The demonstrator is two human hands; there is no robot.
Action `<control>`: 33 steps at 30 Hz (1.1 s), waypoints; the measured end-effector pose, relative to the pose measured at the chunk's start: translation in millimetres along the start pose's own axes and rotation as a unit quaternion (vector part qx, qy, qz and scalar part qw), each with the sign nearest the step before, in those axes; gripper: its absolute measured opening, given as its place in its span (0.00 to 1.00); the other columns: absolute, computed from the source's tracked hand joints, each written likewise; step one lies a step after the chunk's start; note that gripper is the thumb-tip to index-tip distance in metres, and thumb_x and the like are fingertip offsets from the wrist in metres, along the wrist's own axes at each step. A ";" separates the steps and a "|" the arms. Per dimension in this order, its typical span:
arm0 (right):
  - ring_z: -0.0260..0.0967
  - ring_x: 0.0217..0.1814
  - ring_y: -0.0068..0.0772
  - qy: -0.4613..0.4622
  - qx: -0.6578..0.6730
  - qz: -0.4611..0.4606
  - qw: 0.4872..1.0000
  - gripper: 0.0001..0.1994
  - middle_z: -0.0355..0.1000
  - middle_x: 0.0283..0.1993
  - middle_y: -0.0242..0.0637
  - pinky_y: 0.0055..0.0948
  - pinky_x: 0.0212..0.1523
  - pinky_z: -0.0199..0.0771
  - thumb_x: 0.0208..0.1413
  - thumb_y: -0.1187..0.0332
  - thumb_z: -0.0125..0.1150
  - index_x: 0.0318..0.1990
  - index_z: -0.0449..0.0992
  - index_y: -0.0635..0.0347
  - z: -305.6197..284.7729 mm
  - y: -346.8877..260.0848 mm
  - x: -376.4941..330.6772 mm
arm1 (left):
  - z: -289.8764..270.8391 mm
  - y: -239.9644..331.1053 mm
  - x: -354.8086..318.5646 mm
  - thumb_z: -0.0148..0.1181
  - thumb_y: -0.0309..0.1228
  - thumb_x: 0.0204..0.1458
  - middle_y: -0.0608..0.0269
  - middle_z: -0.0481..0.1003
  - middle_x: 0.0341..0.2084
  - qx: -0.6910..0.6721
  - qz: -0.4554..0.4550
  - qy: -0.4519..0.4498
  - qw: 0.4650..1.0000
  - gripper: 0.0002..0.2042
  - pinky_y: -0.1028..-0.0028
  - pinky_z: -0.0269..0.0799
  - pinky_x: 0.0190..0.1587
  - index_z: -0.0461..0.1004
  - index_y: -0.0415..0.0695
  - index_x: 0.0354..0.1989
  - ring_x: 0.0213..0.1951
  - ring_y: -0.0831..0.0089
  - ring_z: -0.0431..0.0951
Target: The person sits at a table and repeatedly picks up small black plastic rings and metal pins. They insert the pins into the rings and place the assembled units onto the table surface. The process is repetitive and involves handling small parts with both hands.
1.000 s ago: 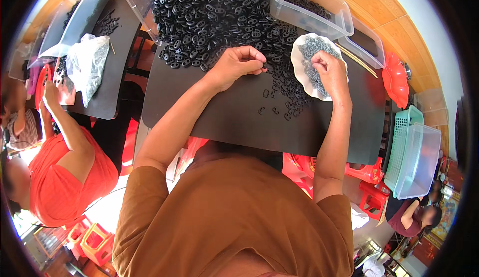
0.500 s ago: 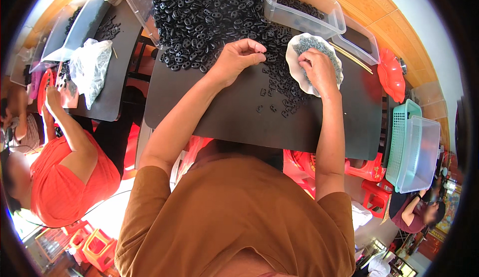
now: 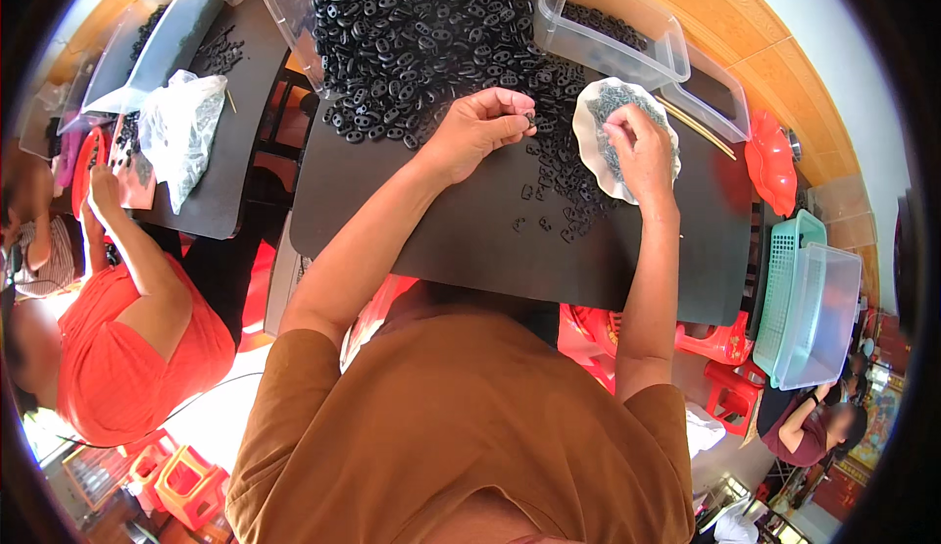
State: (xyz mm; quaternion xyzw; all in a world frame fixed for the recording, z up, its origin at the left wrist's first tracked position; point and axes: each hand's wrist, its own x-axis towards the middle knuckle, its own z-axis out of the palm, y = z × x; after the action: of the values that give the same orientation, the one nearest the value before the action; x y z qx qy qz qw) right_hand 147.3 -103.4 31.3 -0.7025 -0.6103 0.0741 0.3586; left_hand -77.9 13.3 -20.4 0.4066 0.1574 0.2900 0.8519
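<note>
My left hand (image 3: pixel 480 137) pinches a small black plastic piece (image 3: pixel 530 121) between thumb and fingertips, just above the near right edge of a heap of black oval two-holed pieces (image 3: pixel 417 39). My right hand (image 3: pixel 642 152) is over a white scalloped bowl (image 3: pixel 589 137), its thumb and fingers closed together. Small grey metal-looking bits (image 3: pixel 613 98) fill the bowl. Whatever those fingertips hold is too small to make out. Between the hands and nearer me, smaller black pieces (image 3: pixel 569 186) lie scattered on the dark table (image 3: pixel 441 235).
Clear plastic bins (image 3: pixel 627 49) stand at the back right, beside wooden sticks (image 3: pixel 701 127) and a red scalloped dish (image 3: pixel 771 157). Right of the table are a green basket (image 3: pixel 779 289) and a clear tub (image 3: pixel 823 319). A person in red (image 3: pixel 147 348) sits at another table on the left.
The whole view has shifted slightly. My right hand's fingers have drawn together over the bowl. The black piece in my left fingertips now shows more plainly.
</note>
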 end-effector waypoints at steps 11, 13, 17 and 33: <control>0.74 0.27 0.25 0.019 0.185 0.056 0.981 0.07 0.74 0.28 0.35 0.22 0.30 0.70 0.48 0.81 0.65 0.35 0.78 0.63 4.1 10.3 -5.1 | 4.0 1.0 -0.6 0.61 0.21 0.54 0.65 0.76 0.42 0.006 -0.052 -0.013 0.999 0.08 0.76 0.74 0.51 0.75 0.42 0.42 0.42 0.76 0.77; 0.73 0.29 0.24 0.014 0.174 0.000 0.985 0.08 0.73 0.28 0.33 0.22 0.30 0.70 0.48 0.80 0.65 0.36 0.80 0.61 15.8 -10.7 -6.1 | 3.7 -1.4 -0.4 0.61 0.21 0.54 0.65 0.76 0.43 -0.010 -0.068 -0.020 0.997 0.08 0.77 0.75 0.50 0.74 0.43 0.42 0.43 0.75 0.77; 0.73 0.31 0.28 -0.025 0.114 -0.146 0.982 0.08 0.73 0.29 0.33 0.25 0.31 0.72 0.48 0.78 0.66 0.37 0.81 0.60 25.7 -46.6 -1.7 | -0.3 -5.7 0.0 0.62 0.21 0.55 0.65 0.75 0.43 -0.069 -0.065 -0.075 0.993 0.11 0.78 0.75 0.48 0.71 0.44 0.44 0.43 0.75 0.78; 0.72 0.30 0.37 -0.105 0.079 -0.056 0.990 0.02 0.72 0.28 0.38 0.32 0.31 0.71 0.49 0.78 0.62 0.31 0.76 0.64 35.3 -47.8 7.7 | 11.4 -3.6 -5.8 0.62 0.27 0.56 0.64 0.80 0.31 0.333 0.019 0.037 0.942 0.07 0.81 0.75 0.39 0.77 0.37 0.40 0.34 0.79 0.80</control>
State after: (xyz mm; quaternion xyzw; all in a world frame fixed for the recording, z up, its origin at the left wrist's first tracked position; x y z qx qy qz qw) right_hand 91.6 -81.8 36.5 -0.6249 -0.6752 0.1755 0.3503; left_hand -75.5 1.1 -16.0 0.6589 0.2687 0.2519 0.6559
